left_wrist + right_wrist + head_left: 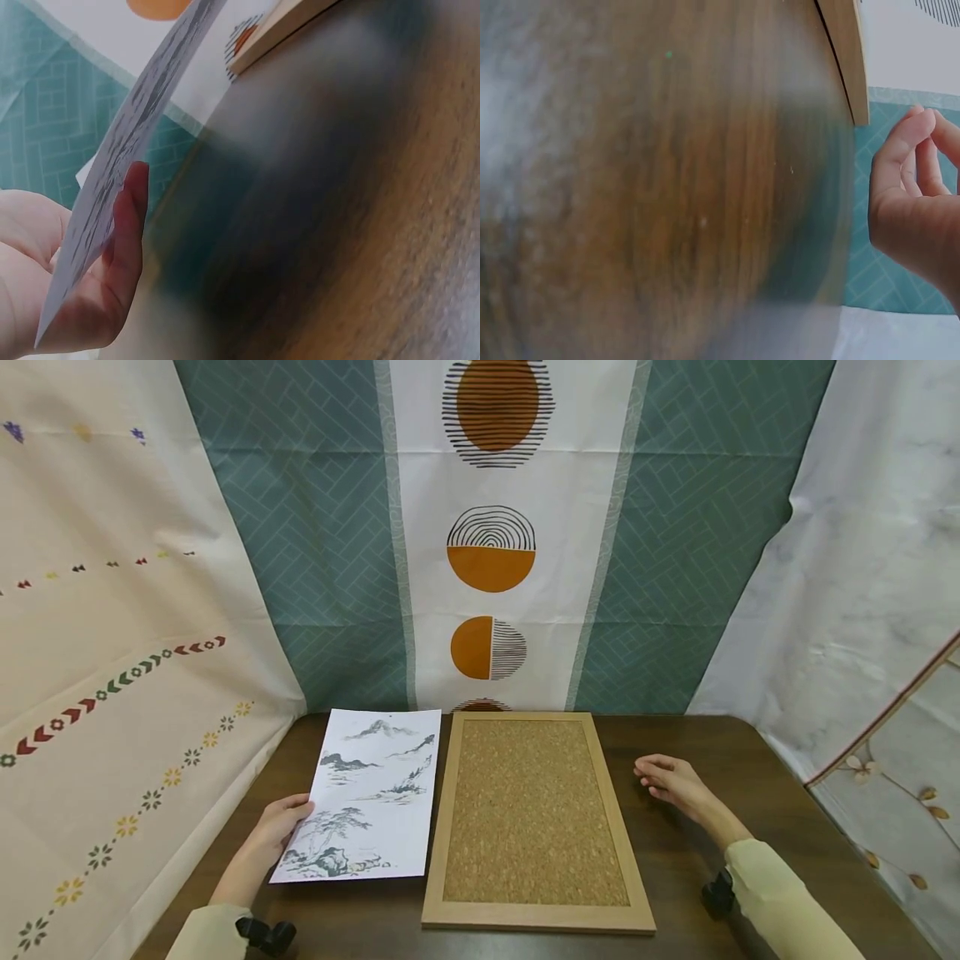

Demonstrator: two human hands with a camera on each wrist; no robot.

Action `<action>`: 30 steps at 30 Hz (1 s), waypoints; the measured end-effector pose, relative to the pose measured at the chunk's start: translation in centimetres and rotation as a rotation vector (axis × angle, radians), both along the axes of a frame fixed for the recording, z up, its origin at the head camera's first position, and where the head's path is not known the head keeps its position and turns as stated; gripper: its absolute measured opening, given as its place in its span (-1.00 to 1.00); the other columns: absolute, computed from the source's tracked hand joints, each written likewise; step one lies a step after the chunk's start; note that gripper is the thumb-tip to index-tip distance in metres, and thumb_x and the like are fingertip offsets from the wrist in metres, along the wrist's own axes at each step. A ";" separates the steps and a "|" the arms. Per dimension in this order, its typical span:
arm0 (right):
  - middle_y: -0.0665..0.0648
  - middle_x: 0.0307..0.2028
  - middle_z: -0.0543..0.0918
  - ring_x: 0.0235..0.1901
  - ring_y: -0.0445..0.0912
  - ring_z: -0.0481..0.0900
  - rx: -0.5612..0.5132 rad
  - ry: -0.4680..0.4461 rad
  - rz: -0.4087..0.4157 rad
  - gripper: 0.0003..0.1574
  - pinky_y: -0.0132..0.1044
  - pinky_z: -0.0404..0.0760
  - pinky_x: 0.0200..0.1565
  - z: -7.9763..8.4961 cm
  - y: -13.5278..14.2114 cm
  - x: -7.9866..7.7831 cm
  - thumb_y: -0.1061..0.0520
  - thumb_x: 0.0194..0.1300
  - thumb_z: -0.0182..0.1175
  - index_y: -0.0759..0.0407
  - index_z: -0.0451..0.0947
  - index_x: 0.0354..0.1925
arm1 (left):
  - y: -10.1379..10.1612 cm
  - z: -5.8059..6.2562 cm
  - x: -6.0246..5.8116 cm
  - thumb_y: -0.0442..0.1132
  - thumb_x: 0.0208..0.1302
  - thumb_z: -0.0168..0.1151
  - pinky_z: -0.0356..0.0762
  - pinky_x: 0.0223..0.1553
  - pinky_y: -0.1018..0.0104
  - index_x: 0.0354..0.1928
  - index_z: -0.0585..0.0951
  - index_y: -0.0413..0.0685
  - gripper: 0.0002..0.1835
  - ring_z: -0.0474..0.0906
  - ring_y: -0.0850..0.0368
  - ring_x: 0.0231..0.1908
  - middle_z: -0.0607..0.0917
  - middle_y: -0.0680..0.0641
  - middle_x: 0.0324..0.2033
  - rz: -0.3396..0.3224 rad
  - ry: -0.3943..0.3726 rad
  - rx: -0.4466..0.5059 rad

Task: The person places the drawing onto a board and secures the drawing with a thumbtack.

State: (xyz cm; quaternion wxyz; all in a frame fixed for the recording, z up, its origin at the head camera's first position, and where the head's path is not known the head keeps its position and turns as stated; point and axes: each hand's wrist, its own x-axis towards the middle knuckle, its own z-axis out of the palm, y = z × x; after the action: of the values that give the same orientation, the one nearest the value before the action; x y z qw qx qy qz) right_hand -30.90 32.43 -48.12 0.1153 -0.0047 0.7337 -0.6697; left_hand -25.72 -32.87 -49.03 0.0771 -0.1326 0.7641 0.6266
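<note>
My left hand point(273, 831) grips a sheet of white paper point(405, 852) by its left edge, thumb over the printed face. The sheet carries an ink landscape of mountains and trees, and has a tiny dark dot near its top edge. In the left wrist view the paper point(112, 161) appears nearly edge-on, with fingers point(135, 202) behind it. A wood-framed cork board point(536, 810) lies just right of the paper. Right of the board, my right hand point(675, 789) hovers with bent fingers, thumb tip against a fingertip; I cannot tell whether something small is pinched there.
Everything stands on a dark brown wooden table point(705, 743) with rounded far corners. A green and white curtain point(337, 527) with orange circles hangs behind it. Patterned cream cloth point(150, 610) hangs on the left, white marbled cloth point(862, 610) on the right.
</note>
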 end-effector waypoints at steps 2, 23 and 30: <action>-0.17 -0.30 0.64 -0.36 -0.35 0.55 -0.035 -0.004 -0.017 -0.83 -0.53 0.57 -0.33 0.0 -0.1 0.0 0.05 0.40 0.15 0.06 0.57 -0.10 | 0.2 0.0 0.0 -0.27 0.45 -0.02 0.55 -0.40 0.40 0.35 0.11 -0.51 -0.41 0.55 0.34 -0.47 0.60 0.21 -0.47 -0.017 0.005 0.007; -0.17 -0.31 0.66 -0.39 -0.35 0.54 -0.120 -0.022 -0.046 -0.74 -0.54 0.55 -0.36 -0.3 -1.1 -0.6 0.05 0.42 0.11 0.11 0.54 0.00 | 3.2 -0.3 -0.4 -0.28 0.43 0.01 0.56 -0.39 0.37 0.32 0.17 -0.51 -0.44 0.58 0.29 -0.44 0.64 0.16 -0.44 -0.082 0.014 0.064; -0.16 -0.32 0.68 -0.41 -0.36 0.54 -0.184 -0.041 -0.038 -0.84 -0.54 0.55 -0.37 -0.4 -1.5 -0.8 0.09 0.43 0.10 0.03 0.56 -0.09 | 4.5 0.0 -0.5 -0.29 0.44 -0.01 0.56 -0.37 0.35 0.34 0.19 -0.45 -0.46 0.60 0.27 -0.42 0.66 0.14 -0.41 -0.090 -0.007 0.058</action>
State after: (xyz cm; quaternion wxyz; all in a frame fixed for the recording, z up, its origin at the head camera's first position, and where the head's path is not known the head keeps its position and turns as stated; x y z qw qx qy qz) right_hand -31.68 30.94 -48.49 0.1164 0.0123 0.6667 -0.7361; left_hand -26.26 -28.38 -49.07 0.1117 -0.0979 0.7506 0.6439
